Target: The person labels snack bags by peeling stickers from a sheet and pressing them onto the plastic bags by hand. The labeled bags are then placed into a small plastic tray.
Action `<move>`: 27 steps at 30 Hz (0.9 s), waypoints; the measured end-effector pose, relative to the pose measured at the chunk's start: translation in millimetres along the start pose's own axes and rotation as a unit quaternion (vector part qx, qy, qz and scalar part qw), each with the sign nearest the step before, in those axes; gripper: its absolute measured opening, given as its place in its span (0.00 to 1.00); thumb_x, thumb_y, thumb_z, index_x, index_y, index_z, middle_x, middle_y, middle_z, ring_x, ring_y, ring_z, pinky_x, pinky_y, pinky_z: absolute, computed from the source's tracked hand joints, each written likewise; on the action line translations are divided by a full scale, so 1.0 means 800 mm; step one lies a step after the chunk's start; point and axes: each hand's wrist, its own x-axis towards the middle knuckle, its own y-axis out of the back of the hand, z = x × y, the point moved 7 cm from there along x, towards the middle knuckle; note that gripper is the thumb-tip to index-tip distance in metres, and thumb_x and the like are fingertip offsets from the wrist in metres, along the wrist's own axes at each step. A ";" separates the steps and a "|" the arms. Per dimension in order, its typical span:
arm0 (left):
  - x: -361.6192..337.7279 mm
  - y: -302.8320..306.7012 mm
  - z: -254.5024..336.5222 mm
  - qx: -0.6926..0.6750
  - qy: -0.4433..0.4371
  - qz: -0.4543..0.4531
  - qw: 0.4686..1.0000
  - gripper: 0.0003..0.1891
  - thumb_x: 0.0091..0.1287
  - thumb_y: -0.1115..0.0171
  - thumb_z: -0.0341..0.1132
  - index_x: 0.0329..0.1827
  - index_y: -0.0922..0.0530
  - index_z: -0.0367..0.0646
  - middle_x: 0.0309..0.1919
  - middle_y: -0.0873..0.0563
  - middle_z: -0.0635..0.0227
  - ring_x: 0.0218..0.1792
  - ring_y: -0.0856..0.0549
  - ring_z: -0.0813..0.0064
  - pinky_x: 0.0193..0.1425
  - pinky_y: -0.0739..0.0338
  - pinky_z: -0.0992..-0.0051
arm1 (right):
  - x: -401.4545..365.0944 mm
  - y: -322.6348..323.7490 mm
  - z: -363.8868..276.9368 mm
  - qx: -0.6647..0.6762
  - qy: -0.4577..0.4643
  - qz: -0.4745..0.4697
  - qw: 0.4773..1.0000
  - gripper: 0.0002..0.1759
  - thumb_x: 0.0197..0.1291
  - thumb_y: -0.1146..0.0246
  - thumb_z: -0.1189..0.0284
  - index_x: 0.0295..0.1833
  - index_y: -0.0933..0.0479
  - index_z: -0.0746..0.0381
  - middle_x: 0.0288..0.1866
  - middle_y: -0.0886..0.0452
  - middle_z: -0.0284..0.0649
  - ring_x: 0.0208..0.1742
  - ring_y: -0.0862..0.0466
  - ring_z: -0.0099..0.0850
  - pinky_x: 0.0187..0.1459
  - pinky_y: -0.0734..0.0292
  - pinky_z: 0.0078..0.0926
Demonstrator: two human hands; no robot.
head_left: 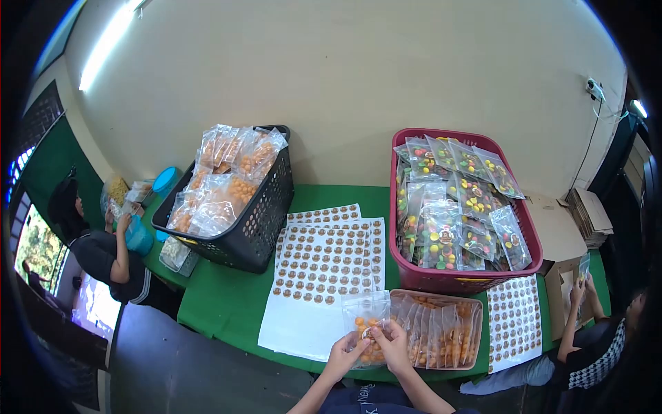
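In the head view, your left hand [343, 355] and right hand [393, 345] are both pinched on one clear bag [365, 314] of orange snacks, held at the near table [227, 297] edge, just left of the tray [476, 305]. The tray holds a row of similar bags. The sheet [321, 265] beside it is bare at its lower part, so some stickers look used, though many remain. Full black basket [265, 228] and red basket [455, 279] stand behind.

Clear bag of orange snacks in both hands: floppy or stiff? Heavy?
Probably floppy: the bag is thin clear film, its top empty above the orange snacks. Likely light, since the left hand and right hand seem to pinch it with fingertips only. The glossy film may be slippery.
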 end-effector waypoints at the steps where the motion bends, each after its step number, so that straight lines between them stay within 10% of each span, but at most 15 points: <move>1: -0.002 -0.001 0.003 -0.015 0.002 0.002 1.000 0.14 0.63 0.42 0.35 0.47 0.26 0.35 0.36 0.19 0.69 0.39 0.21 0.83 0.42 0.26 0.82 | -0.001 -0.002 0.001 0.012 -0.012 -0.011 1.000 0.09 0.58 0.40 0.71 0.40 0.28 0.65 0.35 0.22 0.34 0.36 0.24 0.19 0.36 0.29 0.15; 11: -0.009 0.022 0.024 0.028 -0.082 0.089 0.992 0.10 0.65 0.46 0.34 0.40 0.25 0.34 0.35 0.19 0.68 0.37 0.21 0.83 0.41 0.26 0.82 | -0.003 -0.028 -0.014 0.036 -0.030 -0.162 0.986 0.17 0.57 0.41 0.77 0.52 0.33 0.66 0.47 0.26 0.37 0.46 0.25 0.22 0.45 0.28 0.19; 27: -0.016 -0.007 0.033 0.002 -0.161 0.086 0.983 0.09 0.65 0.45 0.33 0.38 0.24 0.34 0.29 0.20 0.72 0.31 0.23 0.87 0.36 0.27 0.84 | -0.017 -0.001 -0.030 0.018 0.028 -0.049 0.998 0.07 0.55 0.38 0.76 0.38 0.24 0.67 0.33 0.20 0.35 0.34 0.22 0.18 0.38 0.29 0.15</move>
